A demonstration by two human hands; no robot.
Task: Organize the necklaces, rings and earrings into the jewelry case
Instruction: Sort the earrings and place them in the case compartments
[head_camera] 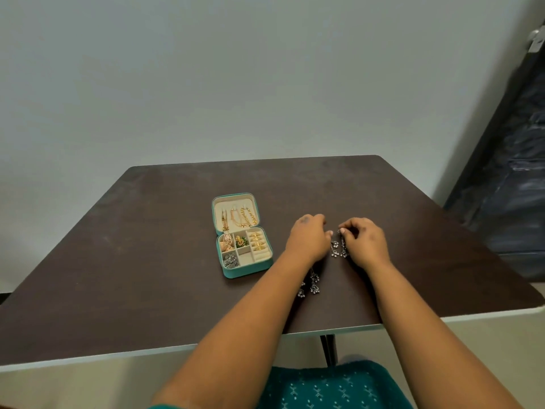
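- the case (242, 271) lies open on the table (118, 261), left of both hands. chains (240, 218) hang in its lid, gold rings (256, 240) fill the roll slots, and a rose-gold piece, a green-and-gold piece and a silver earring (230, 260) each take a compartment. the one free compartment looks small, so a long dangling piece may spill over its dividers and snag a neighbour.
- a second silver earring (309, 283) lies on the table partly under the left forearm, between the case and the near edge. a careless sweep of that arm may drag it or knock it off.
- the left hand (308, 240) is curled, its fingertips reaching toward the right hand; whether it pinches anything cannot be told. if it tugs while the other side is held, the fine strands may tangle.
- the right hand (365, 245) pinches the top of a silver earring (339, 247), whose beaded strands trail down to the table between the two hands. lifted quickly toward the case, the strands may swing and catch on the case rim or the rings.
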